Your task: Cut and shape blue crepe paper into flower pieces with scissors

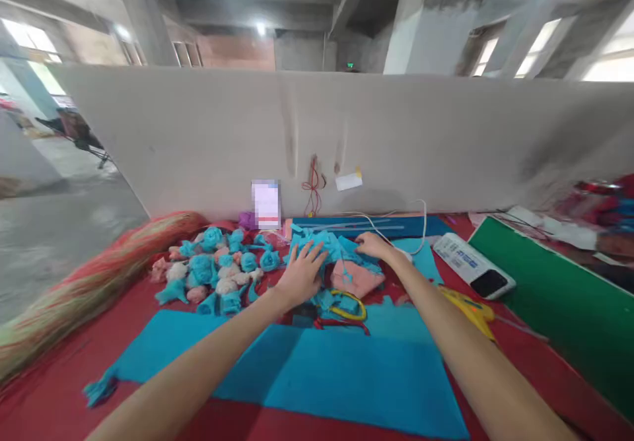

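Where both hands meet, a loose pile of blue felt scraps lies on the red tabletop, near the far edge by the grey partition. Left hand rests flat on the pile's near-left side, fingers spread, gripping nothing. Right hand lies on the pile's right side, fingers curled down into the scraps — whether it pinches a piece, I cannot tell.

Just beside the pile, under its near edge, sits a pink felt piece. In front of that, scissors with yellow loop handles. Nearer the body spreads a large blue felt sheet, flat, its left corner frayed.

Left of the pile: a cluster of small felt flowers, blue and pink mixed. Right of it: a white box and a yellow glue gun with its white cord running back toward the partition. A green board lies further right.

Judgement on sorting well — hold the pile down with the flat hand, lift one scrap at a time with the other, and keep fingers away from the glue gun's tip.
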Motion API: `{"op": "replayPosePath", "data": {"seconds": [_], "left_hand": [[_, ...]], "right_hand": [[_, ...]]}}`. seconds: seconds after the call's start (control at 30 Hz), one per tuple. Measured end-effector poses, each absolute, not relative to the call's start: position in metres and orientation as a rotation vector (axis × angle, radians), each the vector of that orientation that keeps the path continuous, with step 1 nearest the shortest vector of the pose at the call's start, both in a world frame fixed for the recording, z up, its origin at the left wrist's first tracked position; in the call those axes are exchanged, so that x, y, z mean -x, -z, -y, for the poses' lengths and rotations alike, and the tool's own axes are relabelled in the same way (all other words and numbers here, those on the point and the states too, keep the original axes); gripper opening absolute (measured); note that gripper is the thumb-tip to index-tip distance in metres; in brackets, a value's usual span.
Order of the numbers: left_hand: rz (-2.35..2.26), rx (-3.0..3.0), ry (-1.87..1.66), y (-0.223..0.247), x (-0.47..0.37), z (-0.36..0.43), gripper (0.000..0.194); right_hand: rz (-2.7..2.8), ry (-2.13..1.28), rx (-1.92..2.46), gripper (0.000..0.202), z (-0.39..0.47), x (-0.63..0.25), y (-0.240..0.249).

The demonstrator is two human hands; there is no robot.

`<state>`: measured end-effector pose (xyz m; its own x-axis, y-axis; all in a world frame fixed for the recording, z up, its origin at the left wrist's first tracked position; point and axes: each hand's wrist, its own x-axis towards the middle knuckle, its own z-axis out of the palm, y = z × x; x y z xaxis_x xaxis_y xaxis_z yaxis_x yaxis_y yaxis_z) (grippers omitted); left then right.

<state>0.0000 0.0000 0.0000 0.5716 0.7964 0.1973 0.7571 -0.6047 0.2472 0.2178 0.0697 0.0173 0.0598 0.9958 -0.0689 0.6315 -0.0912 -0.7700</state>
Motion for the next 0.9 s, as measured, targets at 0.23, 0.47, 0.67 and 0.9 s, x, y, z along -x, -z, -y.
{"op": "replayPosePath", "data": {"seconds": [0.23, 0.47, 0.67, 0.9], "left_hand": [[-1.295, -2.542, -0.496, 0.010, 0.007, -0.009, 0.036], [-1.275, -2.074, -0.916, -0.028, 0.000, 0.000, 0.037], [-1.092, -1.666, -0.887, -0.048, 0.016, 0.045, 0.040], [-1.065, -1.372, -0.947, -0.047, 0.045, 0.092, 0.036]], "right_hand": [[1.433, -0.761, 1.698, 0.030, -0.063, -0.238, -0.056], [1.245, -1.096, 1.411, 0.029, 0.000, -0.204, -0.067], [1.155, -1.387, 1.189, 0.027, 0.056, -0.165, -0.059], [1.078, -1.362, 1.134, 0.032, 0.095, -0.143, -0.046]]}}
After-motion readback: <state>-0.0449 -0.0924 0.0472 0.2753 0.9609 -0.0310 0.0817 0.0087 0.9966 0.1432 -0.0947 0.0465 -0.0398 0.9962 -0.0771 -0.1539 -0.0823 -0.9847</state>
